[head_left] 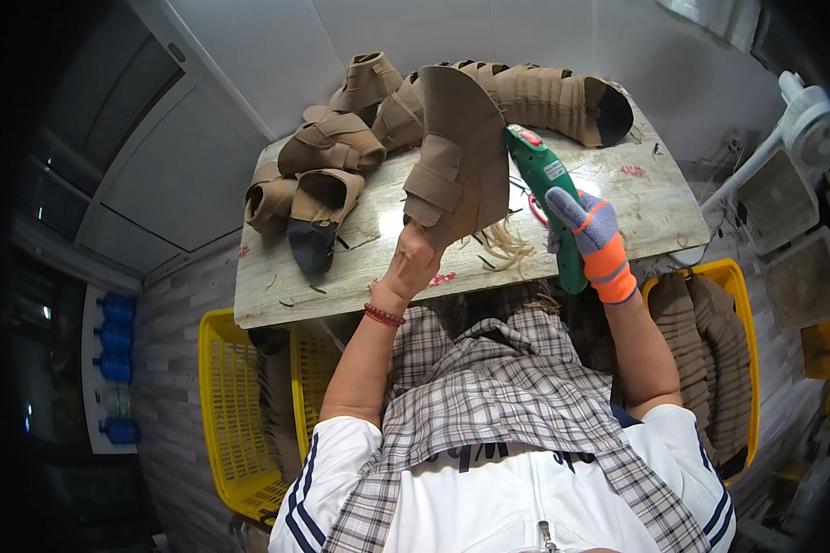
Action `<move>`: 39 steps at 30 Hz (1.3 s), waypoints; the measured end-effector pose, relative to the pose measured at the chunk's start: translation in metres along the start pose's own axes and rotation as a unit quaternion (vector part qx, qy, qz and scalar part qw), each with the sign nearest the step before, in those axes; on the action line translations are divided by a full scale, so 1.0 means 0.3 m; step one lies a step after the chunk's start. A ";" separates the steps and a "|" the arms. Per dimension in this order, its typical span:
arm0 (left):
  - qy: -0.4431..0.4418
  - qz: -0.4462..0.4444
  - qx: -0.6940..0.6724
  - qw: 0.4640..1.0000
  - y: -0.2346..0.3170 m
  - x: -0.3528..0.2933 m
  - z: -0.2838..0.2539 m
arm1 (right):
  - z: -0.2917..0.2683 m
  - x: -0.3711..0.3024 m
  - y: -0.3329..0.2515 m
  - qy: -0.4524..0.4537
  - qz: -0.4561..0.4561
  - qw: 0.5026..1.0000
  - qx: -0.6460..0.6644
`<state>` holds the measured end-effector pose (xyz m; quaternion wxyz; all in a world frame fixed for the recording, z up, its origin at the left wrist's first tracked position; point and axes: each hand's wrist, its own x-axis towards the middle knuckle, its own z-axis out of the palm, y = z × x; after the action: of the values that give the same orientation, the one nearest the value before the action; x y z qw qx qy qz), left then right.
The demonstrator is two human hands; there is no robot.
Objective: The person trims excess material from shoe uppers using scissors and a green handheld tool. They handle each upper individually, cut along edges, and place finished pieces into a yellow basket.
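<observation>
My left hand (411, 264), bare and with a red bead bracelet at the wrist, grips the lower end of a brown fabric wrap (463, 138). The wrap is held up above the table, with strap pieces across its left side. In my right hand (599, 241), which wears a grey and orange glove, is a green handheld power tool (537, 162) with a red button. The tool's upper end is beside the wrap's right edge; whether they touch I cannot tell. Behind the tool, part of a pair of red-handled scissors (536, 208) shows on the table.
More brown wraps (332, 147) lie along the table's (350, 267) left and back, some with black ends. Loose tan thread scraps (505, 247) are by the front edge. Yellow baskets (221, 405) stand on both sides, brown pieces (701, 341) inside. A white fan (813, 124) is at right.
</observation>
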<state>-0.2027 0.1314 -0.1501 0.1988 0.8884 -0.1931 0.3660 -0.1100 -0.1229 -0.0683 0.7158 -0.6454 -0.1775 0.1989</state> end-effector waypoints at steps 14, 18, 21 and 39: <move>-0.081 -0.301 0.274 0.910 -0.573 0.335 -0.410 | -0.194 -0.039 0.090 0.074 0.002 0.997 -0.008; 0.105 -0.196 0.262 0.939 -0.563 0.380 -0.291 | -0.234 -0.050 0.117 0.100 0.006 0.995 -0.029; 0.109 -0.437 -0.294 0.843 -0.614 0.290 -0.084 | -0.238 -0.050 0.135 0.101 0.007 0.995 -0.020; 0.307 -0.642 -0.448 0.541 -0.782 0.232 0.344 | -0.343 -0.140 0.222 0.207 0.055 0.977 -0.019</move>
<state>0.0169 0.2652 -0.2167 0.8001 0.4029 0.3625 0.2570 -0.0970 -0.2265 -0.1449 0.7127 -0.6947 0.0071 0.0967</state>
